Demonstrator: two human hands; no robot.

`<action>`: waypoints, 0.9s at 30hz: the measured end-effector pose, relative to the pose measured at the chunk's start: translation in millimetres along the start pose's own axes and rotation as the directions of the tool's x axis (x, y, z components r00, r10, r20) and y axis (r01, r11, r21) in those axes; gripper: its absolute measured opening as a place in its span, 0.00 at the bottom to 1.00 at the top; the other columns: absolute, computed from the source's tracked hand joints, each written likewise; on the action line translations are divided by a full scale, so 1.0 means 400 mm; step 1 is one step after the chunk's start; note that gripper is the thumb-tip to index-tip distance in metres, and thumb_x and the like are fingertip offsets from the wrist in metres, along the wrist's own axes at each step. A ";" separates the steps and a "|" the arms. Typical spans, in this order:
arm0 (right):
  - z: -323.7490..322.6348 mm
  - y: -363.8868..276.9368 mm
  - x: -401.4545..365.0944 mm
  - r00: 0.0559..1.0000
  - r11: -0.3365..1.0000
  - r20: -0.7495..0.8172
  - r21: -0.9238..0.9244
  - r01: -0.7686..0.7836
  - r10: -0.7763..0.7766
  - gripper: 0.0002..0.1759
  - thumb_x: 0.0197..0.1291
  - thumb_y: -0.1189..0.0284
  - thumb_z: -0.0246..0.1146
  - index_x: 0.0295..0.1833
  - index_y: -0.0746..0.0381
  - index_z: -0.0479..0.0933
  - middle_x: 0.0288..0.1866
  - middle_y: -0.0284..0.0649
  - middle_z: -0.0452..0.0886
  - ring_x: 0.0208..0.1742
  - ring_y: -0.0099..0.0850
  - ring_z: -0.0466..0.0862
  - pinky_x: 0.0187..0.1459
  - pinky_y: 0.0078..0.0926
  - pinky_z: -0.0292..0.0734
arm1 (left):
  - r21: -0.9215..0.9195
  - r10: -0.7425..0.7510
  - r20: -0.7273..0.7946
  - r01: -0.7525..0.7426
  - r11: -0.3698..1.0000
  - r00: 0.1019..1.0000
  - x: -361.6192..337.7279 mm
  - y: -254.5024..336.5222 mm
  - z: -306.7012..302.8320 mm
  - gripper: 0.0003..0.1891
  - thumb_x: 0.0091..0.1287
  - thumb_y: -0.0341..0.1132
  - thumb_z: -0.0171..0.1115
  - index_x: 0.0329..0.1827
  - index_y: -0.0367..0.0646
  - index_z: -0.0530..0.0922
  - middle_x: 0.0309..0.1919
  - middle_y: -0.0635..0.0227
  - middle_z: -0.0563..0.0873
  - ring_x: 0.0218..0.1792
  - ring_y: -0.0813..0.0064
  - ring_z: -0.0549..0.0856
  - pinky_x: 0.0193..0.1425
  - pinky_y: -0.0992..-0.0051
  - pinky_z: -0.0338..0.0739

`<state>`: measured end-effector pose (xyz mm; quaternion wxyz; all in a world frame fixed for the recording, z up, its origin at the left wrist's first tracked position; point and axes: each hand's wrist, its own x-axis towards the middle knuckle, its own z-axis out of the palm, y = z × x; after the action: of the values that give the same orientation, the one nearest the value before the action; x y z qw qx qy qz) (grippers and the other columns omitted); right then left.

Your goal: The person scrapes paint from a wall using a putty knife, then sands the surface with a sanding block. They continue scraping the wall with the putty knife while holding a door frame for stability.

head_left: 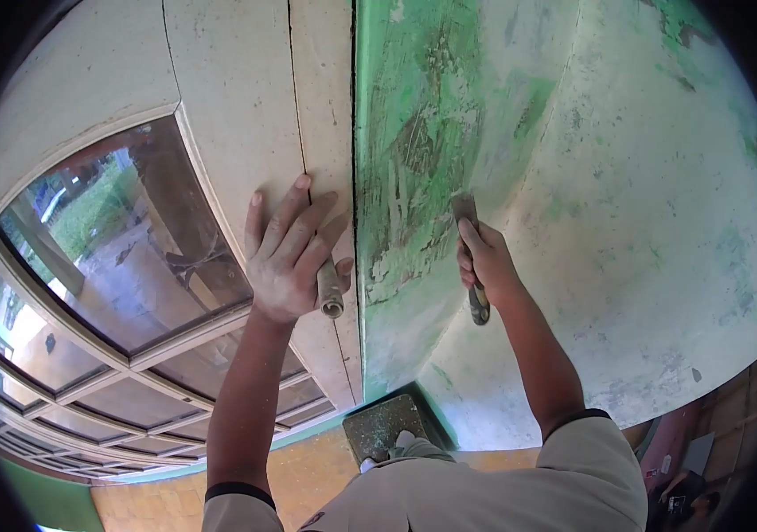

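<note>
My right hand (488, 263) grips a paint scraper (464, 209) by its dark handle, with the flat metal blade pointing up. The blade lies at the green wall strip (414, 151), where the paint is patchy and scratched, by the edge of the paler wall (636, 239). Against the white wooden frame (245, 80), my left hand (283, 253) rests with its fingers spread. A short beige-grey tube-like piece (331, 293) with a hollow end sticks out between the thumb and palm. Its upper part is hidden by the hand.
Left of the frame are glass panes (130, 230) in a wooden grid. Below, my feet stand on a dark, speckled platform (383, 426) above a yellowish tiled floor (308, 470). A person (684, 498) is at the lower right.
</note>
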<state>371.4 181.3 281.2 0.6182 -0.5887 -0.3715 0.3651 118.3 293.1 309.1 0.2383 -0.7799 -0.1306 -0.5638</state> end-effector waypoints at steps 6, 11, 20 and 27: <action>-0.070 0.139 -0.105 0.984 0.987 -0.069 0.004 -0.164 0.164 0.19 0.69 0.57 0.53 0.30 0.59 0.67 0.13 0.30 0.65 0.09 0.21 0.63 0.12 0.21 0.59 | 0.001 -0.017 0.011 0.017 1.000 1.000 0.002 0.002 -0.003 0.19 0.67 0.46 0.47 0.35 0.47 0.84 0.44 0.68 0.85 0.61 0.62 0.77 0.73 0.52 0.52; -0.026 0.031 0.010 0.999 0.999 -0.030 -0.041 0.017 -0.018 0.19 0.69 0.57 0.53 0.30 0.59 0.66 0.14 0.30 0.65 0.10 0.21 0.64 0.13 0.21 0.62 | 0.010 -0.024 0.001 0.024 1.000 1.000 0.002 0.005 0.002 0.19 0.67 0.47 0.47 0.33 0.47 0.84 0.43 0.68 0.85 0.61 0.62 0.77 0.73 0.53 0.52; -0.032 0.034 -0.087 0.996 0.996 -0.031 -0.020 -0.085 0.085 0.19 0.69 0.57 0.53 0.29 0.59 0.66 0.13 0.30 0.64 0.09 0.21 0.63 0.13 0.22 0.61 | -0.001 -0.022 0.011 0.022 1.000 1.000 -0.002 0.002 0.001 0.17 0.65 0.47 0.50 0.32 0.48 0.84 0.45 0.68 0.85 0.61 0.63 0.76 0.73 0.52 0.53; -0.004 -0.015 -0.001 0.994 0.994 0.011 0.040 -0.106 0.106 0.19 0.69 0.56 0.53 0.30 0.57 0.65 0.14 0.28 0.64 0.11 0.20 0.64 0.15 0.21 0.61 | 0.001 -0.001 -0.008 0.001 1.000 1.000 -0.006 0.001 0.007 0.18 0.66 0.46 0.48 0.30 0.48 0.83 0.42 0.68 0.86 0.60 0.61 0.77 0.73 0.52 0.53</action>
<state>372.6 180.0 287.2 0.6083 -0.5932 -0.3349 0.4073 119.8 294.5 306.2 0.2388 -0.7774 -0.1301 -0.5671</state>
